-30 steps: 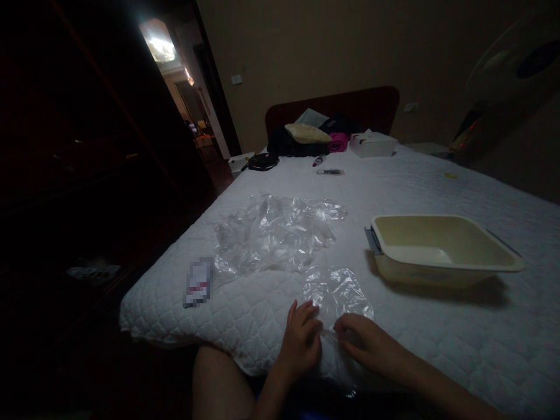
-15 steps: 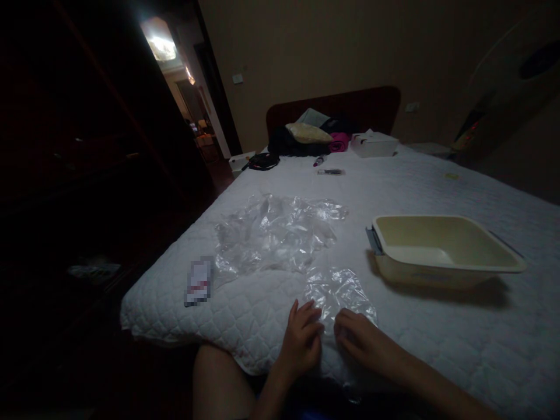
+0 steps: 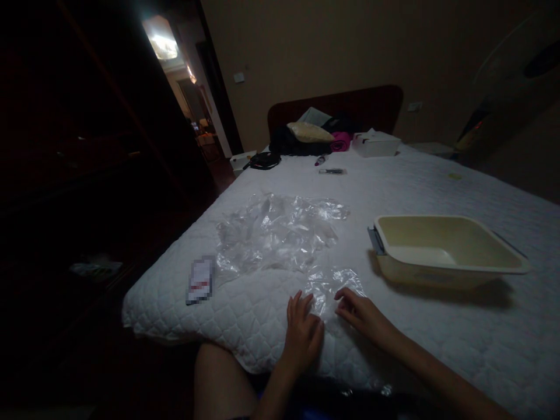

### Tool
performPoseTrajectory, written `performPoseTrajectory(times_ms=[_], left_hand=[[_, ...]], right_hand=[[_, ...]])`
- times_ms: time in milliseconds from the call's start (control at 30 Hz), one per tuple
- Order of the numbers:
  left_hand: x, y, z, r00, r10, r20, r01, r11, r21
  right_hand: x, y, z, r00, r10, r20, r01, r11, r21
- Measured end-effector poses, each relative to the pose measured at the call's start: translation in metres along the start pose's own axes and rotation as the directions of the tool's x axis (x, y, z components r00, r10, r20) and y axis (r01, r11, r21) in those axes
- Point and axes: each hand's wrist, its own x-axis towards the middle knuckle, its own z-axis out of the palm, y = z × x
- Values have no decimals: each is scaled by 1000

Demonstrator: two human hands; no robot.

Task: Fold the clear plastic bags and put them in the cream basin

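Your loosely spread left hand and half-curled right hand have edged forward over the clear, crinkled plastic film, hiding more; any grip is unclear.

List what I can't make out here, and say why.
All in the head view:
Whether the right hand pinches the clear plastic: dim light and see-through film obscure contact.
Print on the rectangular item: blurred by pixelation.
Small packet's contents: too small and dim.
Fan-like shape: cut by the right edge, lost in darkness.
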Motion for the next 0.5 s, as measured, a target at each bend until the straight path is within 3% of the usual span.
performPoseTrajectory(times_ms=[367,500], left_hand=[[13,0,5,998,-44,-45,48,994,97],[17,1,7,997,-58,-58,64,993,103]], right_hand=[[16,14,3,997,-3,-79,3,1000,8],[16,14,4,996,-60,-67,50,989,-142]])
